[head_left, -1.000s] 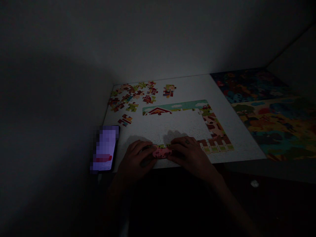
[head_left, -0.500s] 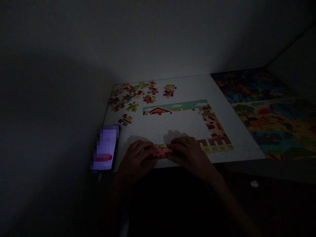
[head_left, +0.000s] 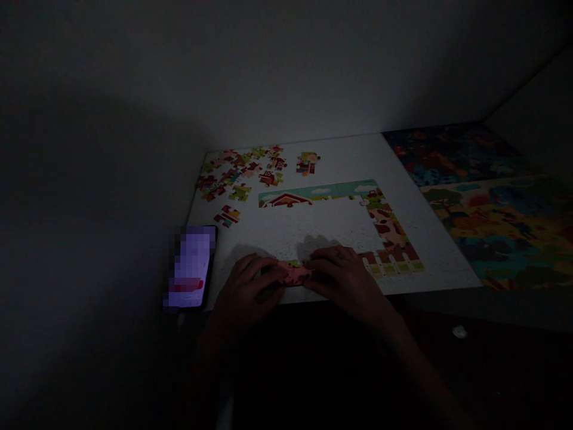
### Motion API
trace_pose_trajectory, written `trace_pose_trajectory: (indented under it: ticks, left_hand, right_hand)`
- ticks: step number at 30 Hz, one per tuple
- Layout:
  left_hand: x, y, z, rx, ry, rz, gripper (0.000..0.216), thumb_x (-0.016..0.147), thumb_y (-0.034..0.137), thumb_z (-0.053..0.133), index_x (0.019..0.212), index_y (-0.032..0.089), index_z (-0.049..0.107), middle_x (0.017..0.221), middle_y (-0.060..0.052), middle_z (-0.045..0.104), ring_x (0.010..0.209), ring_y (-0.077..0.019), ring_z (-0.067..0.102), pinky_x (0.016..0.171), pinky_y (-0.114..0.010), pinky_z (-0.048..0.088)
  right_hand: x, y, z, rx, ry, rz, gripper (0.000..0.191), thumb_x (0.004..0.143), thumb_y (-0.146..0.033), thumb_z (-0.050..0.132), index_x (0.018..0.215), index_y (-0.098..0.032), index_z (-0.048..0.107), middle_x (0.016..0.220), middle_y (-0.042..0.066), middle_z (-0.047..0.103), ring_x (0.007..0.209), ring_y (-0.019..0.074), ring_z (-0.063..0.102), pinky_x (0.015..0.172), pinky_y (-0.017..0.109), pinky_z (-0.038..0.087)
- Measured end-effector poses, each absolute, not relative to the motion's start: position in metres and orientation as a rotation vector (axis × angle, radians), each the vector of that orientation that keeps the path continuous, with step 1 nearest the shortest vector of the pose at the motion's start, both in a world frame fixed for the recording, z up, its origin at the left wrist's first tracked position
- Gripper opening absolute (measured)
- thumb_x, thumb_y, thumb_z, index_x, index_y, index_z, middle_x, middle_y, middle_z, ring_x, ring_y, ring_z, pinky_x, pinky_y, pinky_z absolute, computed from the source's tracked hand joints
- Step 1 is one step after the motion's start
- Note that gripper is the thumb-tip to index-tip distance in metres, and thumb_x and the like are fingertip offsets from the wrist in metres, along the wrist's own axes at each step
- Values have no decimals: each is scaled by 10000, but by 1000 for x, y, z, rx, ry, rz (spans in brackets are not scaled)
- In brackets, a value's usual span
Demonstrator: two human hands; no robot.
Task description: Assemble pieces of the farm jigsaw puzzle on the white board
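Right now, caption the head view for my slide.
In dim light, left hand and right hand touch a pink puzzle piece at the near edge of a half-framed farm jigsaw.

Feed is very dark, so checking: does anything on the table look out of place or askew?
Only the lit phone: it lies at the near left corner of the table and seems to reach past the edge; too dark to tell what bears it. The left hand and right hand touch a pink piece.
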State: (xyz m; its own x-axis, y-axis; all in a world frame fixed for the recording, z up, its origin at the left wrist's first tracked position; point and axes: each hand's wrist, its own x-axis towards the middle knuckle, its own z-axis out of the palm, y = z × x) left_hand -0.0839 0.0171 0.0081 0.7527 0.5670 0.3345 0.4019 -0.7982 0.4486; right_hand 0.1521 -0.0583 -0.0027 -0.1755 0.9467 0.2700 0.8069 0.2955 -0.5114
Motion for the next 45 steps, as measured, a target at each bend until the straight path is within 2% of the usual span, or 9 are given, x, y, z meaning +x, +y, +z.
trace_pose_trajectory:
  ticks: [25, 45]
  left_hand:
    - [-85, 18, 6, 2602, 739, 663, 219, 873, 197, 627, 1071, 269, 687, 1148, -40, 639, 1080, -213, 548, 940, -419, 472]
    - [-83, 15, 10, 2655, 720, 682, 186, 878, 175, 608, 1039, 230, 683, 1132, -61, 639, 1060, -219, 541, 936, -414, 476]
  right_hand:
    - [151, -58, -1, -1594, -2023, 328, 241, 861, -374, 693, 1055, -231, 681, 1124, 65, 674, 1051, 244, 581, 882, 408, 431]
    - [151, -58, -2, -1567, -2033, 318, 246, 856, -362, 700, 1065, -234, 673, 1121, 65, 673, 1057, 247, 583, 877, 418, 447]
